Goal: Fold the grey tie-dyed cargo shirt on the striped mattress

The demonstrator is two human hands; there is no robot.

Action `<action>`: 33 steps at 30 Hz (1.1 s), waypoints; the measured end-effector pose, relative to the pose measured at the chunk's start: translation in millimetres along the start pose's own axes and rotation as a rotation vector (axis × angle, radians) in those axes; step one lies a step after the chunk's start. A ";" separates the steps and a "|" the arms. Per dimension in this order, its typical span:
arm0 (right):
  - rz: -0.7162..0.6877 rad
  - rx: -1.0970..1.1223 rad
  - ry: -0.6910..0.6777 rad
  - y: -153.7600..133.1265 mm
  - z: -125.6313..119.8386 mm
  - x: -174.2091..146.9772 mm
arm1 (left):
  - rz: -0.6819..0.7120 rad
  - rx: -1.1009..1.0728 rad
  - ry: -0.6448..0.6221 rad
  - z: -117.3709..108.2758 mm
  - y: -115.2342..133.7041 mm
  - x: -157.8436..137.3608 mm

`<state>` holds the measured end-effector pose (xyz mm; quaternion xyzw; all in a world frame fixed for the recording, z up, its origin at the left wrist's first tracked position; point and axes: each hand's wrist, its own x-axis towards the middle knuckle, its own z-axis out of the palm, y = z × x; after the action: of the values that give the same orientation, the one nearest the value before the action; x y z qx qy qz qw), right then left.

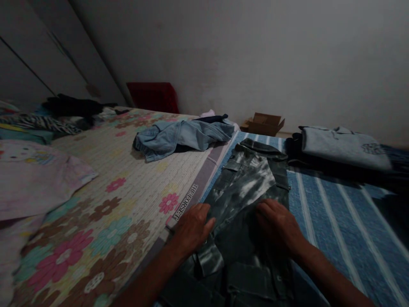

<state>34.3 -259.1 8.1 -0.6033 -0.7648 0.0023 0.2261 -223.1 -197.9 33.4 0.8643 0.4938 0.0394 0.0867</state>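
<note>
A dark grey tie-dyed jacket (236, 221) with flap pockets lies lengthwise in front of me, its collar end away from me. One pale-mottled part is folded slantwise across its middle. At its left edge rests my left hand (193, 226), thumb and forefinger apart over the cloth. My right hand (277, 224) is on the jacket's right side, fingers curled together onto the fabric; their tips are partly in shadow. The jacket's near end runs out of view at the bottom.
A flowered mat (128, 192) and a blue striped cloth (329, 217) cover the surface. Light blue denim clothing (185, 138) lies crumpled ahead. Folded clothes (343, 147) are stacked at right, pink clothing (41, 175) at left. Near the wall are a cardboard box (263, 125) and red object (153, 96).
</note>
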 end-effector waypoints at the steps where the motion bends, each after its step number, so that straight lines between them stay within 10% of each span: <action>1: 0.012 -0.002 0.028 1.6 4.9 -1.1 | -0.009 -0.014 0.003 0.7 -1.4 1.0; 16: 0.024 -0.025 0.146 10.2 36.0 -20.6 | -0.126 -0.019 -0.069 -8.7 -7.5 15.7; 33: 0.080 -0.031 0.125 9.4 38.2 -21.3 | 0.294 -0.130 -0.192 11.2 42.3 11.5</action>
<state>33.3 -265.9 -36.0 -0.6357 -0.7245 -0.0385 0.2638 -179.7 -210.3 30.1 0.9195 0.3482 0.0010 0.1824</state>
